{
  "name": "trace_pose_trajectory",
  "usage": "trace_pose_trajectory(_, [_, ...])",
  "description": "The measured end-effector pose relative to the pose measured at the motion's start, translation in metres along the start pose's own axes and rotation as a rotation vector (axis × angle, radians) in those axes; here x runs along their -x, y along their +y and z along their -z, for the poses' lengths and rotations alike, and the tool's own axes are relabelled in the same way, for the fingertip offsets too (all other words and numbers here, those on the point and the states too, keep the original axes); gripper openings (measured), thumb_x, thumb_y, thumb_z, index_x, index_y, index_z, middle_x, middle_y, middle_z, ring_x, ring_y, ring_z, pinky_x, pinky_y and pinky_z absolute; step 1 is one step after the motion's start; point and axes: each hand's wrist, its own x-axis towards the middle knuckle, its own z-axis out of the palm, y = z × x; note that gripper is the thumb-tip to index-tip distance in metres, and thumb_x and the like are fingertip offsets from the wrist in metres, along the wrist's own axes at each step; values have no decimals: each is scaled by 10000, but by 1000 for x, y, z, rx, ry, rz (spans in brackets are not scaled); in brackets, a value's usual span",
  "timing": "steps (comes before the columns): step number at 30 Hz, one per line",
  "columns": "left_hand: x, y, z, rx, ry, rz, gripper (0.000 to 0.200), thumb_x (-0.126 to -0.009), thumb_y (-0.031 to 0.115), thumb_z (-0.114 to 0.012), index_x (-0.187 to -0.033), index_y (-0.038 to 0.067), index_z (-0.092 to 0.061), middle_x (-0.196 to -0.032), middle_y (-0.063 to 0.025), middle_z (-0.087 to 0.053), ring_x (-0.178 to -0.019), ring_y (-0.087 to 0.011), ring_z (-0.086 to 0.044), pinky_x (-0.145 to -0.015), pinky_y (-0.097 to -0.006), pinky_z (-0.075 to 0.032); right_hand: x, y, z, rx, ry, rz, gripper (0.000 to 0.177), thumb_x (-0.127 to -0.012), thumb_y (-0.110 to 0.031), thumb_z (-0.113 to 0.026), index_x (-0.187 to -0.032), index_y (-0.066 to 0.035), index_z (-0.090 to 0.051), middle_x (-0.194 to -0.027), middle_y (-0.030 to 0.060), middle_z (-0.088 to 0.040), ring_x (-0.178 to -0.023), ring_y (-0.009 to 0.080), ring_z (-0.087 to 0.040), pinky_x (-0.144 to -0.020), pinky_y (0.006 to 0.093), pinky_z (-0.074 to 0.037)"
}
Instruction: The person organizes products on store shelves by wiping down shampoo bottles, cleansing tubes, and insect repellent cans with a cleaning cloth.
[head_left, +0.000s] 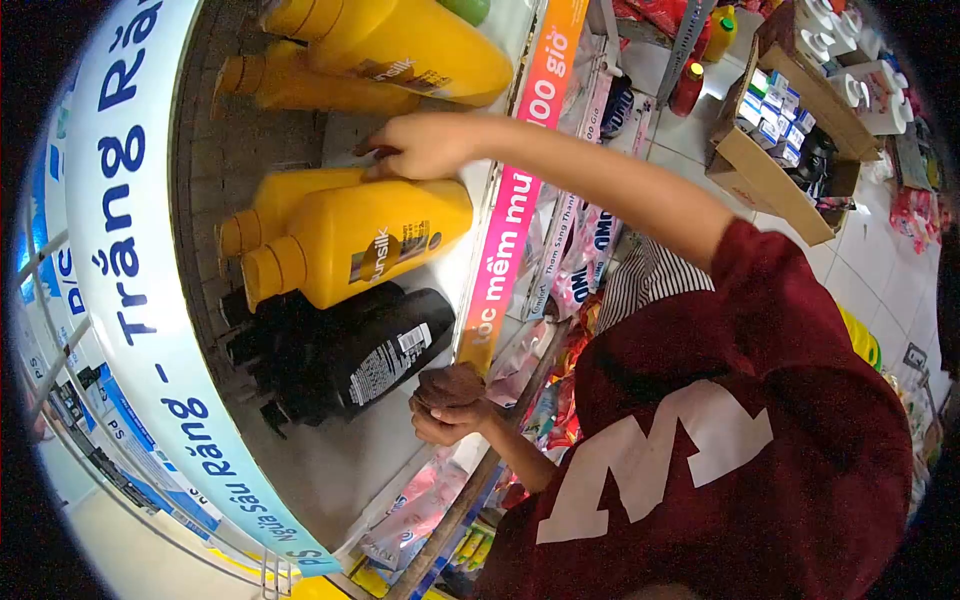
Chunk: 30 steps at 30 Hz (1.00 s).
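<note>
My right hand (425, 148) reaches onto the shelf between two groups of yellow Sunsilk bottles. Its partly bent fingers are apart and rest at the side of the nearer yellow bottles (385, 240); no object shows in its grasp. On the other side stand more yellow bottles (420, 50). Lower in the picture, my left hand (445, 425) is closed around a bunched brown cloth (450, 385) at the shelf's front edge. Black bottles (390, 350) stand between the nearer yellow ones and my left hand.
A pink and orange label strip (505, 230) runs along the shelf edge. A white sign with blue lettering (150, 250) curves above the shelf. Pink detergent packs (430, 510) fill lower shelving. An open cardboard box (770, 180) with small boxes stands on the tiled floor.
</note>
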Motion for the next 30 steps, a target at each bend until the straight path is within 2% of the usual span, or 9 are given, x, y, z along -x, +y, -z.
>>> trace_pose_trajectory(3, [-1, -9, -4, -39, 40, -8, 474, -835, 417, -337, -770, 17, -583, -699, -129, -562, -651, -294, -499, -597, -391, -372, 71, -27, 6, -304, 498, 119, 481, -712, -283, -625, -1068, 13, -494, -961, 133, -568, -865, 278, -548, -779, 317, -421])
trace_pose_trajectory(5, [-2, -6, -6, -36, 53, -8, 484, -833, 428, -334, -782, 20, -589, -715, -131, -568, -665, -294, -503, -602, -390, -372, 75, -19, 14, 274, 1208, 298, 508, -634, -358, -643, -975, -1, -519, -918, 177, -532, -871, 323, -518, -705, 379, -420])
trace_pose_trajectory(8, [-4, -4, -4, -49, 48, -10, 497, -830, 443, -332, -809, 24, -598, -741, -133, -575, -687, -293, -506, -614, -391, -374, 69, -18, 31, 360, 1280, 133, 661, -556, -426, -689, -1029, -9, -490, -941, 150, -505, -893, 340, -496, -738, 382, -411])
trace_pose_trajectory(12, [0, -13, -5, -61, 54, 0, 509, -828, 452, -333, -845, 20, -601, -761, -139, -577, -713, -296, -507, -629, -397, -378, 58, 5, 46, 409, 1040, 46, 620, -624, -380, -654, -1123, -93, -424, -1133, 142, -429, -933, 279, -483, -755, 353, -406])
trace_pose_trajectory(14, [1, -11, -5, -50, 67, 13, 514, -830, 452, -331, -846, 14, -599, -753, -142, -572, -708, -299, -505, -633, -400, -379, 59, 12, 51, 388, 982, 214, 750, -494, -477, -711, -1032, -1, -498, -933, 161, -518, -885, 336, -503, -747, 374, -415])
trace_pose_trajectory(20, [0, -8, -5, -24, 53, 24, 507, -832, 444, -334, -834, 7, -591, -733, -145, -560, -689, -300, -493, -630, -395, -374, 54, 15, 54, 52, 514, 278, 723, -510, -435, -723, -1035, 16, -515, -878, 173, -589, -805, 290, -571, -714, 328, -448])
trace_pose_trajectory(23, [-1, -8, -5, -12, 45, 15, 491, -834, 431, -334, -823, 13, -590, -733, -141, -560, -683, -300, -490, -632, -393, -370, 55, 11, 52, -140, 355, 193, 685, -602, -200, -743, -1152, 49, -419, -1062, 162, -534, -981, 204, -518, -870, 293, -393])
trace_pose_trajectory(26, [-1, -8, -4, -13, 48, 7, 478, -835, 421, -333, -818, 19, -590, -735, -135, -563, -679, -301, -490, -637, -392, -367, 50, 18, 48, -149, 404, 249, 724, -535, -371, -733, -1106, 2, -490, -931, 153, -600, -819, 232, -589, -732, 294, -449])
trace_pose_trajectory(30, [-2, -7, -5, -10, 44, -14, 470, -835, 416, -334, -819, 23, -592, -747, -130, -570, -682, -298, -491, -644, -394, -365, 49, 21, 50, -161, 344, 247, 706, -572, -321, -725, -1130, 19, -459, -985, 155, -574, -878, 218, -561, -782, 293, -428])
